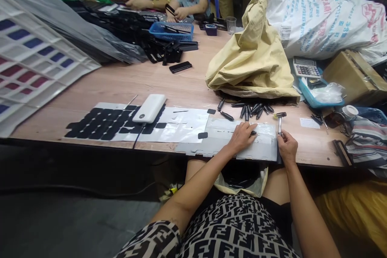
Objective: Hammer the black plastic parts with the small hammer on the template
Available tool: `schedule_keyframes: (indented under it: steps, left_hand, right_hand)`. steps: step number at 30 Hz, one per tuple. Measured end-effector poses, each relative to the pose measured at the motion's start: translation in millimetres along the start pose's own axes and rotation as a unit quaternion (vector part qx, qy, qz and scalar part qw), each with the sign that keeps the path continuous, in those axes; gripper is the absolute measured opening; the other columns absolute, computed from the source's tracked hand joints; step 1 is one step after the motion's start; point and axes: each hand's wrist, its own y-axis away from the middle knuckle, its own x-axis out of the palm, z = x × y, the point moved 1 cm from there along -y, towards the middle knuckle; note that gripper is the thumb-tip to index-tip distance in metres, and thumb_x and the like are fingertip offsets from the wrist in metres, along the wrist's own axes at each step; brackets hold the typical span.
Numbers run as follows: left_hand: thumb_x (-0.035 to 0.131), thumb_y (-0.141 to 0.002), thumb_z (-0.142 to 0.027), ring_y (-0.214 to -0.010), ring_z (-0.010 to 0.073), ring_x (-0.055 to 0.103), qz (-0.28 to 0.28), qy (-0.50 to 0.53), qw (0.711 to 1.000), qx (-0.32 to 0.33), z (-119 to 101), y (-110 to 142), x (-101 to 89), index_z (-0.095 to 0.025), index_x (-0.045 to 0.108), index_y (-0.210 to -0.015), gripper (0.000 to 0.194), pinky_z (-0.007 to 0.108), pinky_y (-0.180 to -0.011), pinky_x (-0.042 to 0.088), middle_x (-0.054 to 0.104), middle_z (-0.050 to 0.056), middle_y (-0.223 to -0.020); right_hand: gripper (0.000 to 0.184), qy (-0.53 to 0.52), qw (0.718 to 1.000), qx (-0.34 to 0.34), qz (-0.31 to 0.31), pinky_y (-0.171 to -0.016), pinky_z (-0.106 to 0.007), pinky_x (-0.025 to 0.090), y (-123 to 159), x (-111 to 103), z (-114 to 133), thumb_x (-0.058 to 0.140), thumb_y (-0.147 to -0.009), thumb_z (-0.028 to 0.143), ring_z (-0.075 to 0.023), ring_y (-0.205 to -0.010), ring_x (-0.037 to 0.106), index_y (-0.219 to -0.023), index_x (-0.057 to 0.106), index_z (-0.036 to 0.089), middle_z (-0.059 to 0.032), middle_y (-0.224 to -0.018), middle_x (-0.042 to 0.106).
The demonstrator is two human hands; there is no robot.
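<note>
My right hand [288, 146] is closed round the handle of a small hammer [280, 119], its head up, at the right end of a grey board [223, 150]. On that board my left hand [241, 138] has its fingers closed on a small black part [253, 132], mostly hidden under them. Just beyond the board lie several loose black cylindrical parts [256, 109]. To the left, a white sheet [190, 125] carries rows of black rounded stickers [99, 123], with a white power bank [150, 109] on top and a cable running off the table edge.
A beige sack [254, 60] stands behind the loose parts. On the right are a calculator [306, 67], a blue tray [323, 96] and a carton [356, 76]. An open bag [222, 183] sits at my lap. Across the table, two other people sit near a blue basket [171, 32].
</note>
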Motion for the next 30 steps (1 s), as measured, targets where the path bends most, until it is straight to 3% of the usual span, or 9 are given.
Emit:
schedule_keyframes:
  steps: [7, 11, 15, 22, 25, 30]
  left_hand:
    - [0.073, -0.076, -0.032, -0.101, 0.0245, 0.053, -0.032, 0.117, 0.993, -0.015, 20, 12, -5.5, -0.022, 0.060, -0.128, 0.054, 0.040, -0.098, 0.043, 0.062, 0.006, -0.104]
    - [0.071, -0.076, -0.022, -0.101, 0.0226, 0.056, -0.043, 0.164, 0.984, -0.048, 27, 9, -5.5, -0.023, 0.067, -0.111, 0.036, 0.037, -0.096, 0.045, 0.065, 0.004, -0.101]
    - [0.067, -0.080, -0.023, -0.103, 0.0223, 0.056, -0.039, 0.170, 0.982, -0.071, 26, 4, -4.5, -0.024, 0.070, -0.097, 0.017, 0.037, -0.096, 0.046, 0.065, 0.004, -0.097]
    - [0.073, -0.076, -0.027, -0.103, 0.0237, 0.055, -0.014, 0.180, 0.978, -0.102, 19, -2, -6.0, -0.025, 0.074, -0.095, 0.019, 0.037, -0.092, 0.047, 0.069, 0.002, -0.097]
    - [0.076, -0.073, -0.029, -0.102, 0.0243, 0.055, -0.016, 0.182, 0.975, -0.129, 17, -5, -5.6, -0.026, 0.075, -0.092, 0.020, 0.038, -0.089, 0.047, 0.071, 0.001, -0.095]
    - [0.077, -0.071, -0.029, -0.101, 0.0248, 0.056, -0.024, 0.184, 0.972, -0.141, 15, -6, -5.2, -0.028, 0.076, -0.089, 0.018, 0.038, -0.086, 0.048, 0.071, 0.000, -0.094]
  right_hand:
    - [0.047, -0.009, 1.000, 0.006, -0.002, -0.058, -0.023, 0.041, 0, 0, -1, 0.061, -0.075, 0.040, -0.0106, -0.056, 0.043, -0.109, 0.076, 0.011, 0.0014, -0.066, 0.054]
    - [0.047, -0.013, 1.000, 0.005, 0.005, -0.060, -0.024, 0.042, -2, 0, -4, 0.062, -0.075, 0.041, -0.0107, -0.057, 0.044, -0.109, 0.076, 0.011, 0.0009, -0.068, 0.056]
    - [0.048, -0.033, 0.999, -0.006, 0.019, -0.061, -0.025, 0.045, -1, -3, -6, 0.061, -0.076, 0.042, -0.0121, -0.060, 0.048, -0.109, 0.075, 0.010, -0.0021, -0.074, 0.062]
    - [0.036, 0.017, 0.985, -0.146, 0.090, -0.063, -0.026, 0.047, 41, -15, 24, 0.060, -0.085, 0.033, -0.0129, -0.062, 0.051, -0.114, 0.072, 0.016, -0.0024, -0.079, 0.061]
    - [0.033, 0.028, 0.980, -0.163, 0.112, -0.061, -0.026, 0.046, 60, -17, 35, 0.058, -0.087, 0.031, -0.0129, -0.060, 0.050, -0.114, 0.072, 0.016, -0.0013, -0.074, 0.058]
    - [0.032, 0.047, 0.980, -0.169, 0.099, -0.060, -0.027, 0.046, 72, -18, 40, 0.057, -0.087, 0.030, -0.0128, -0.058, 0.049, -0.112, 0.072, 0.017, 0.0000, -0.071, 0.055]
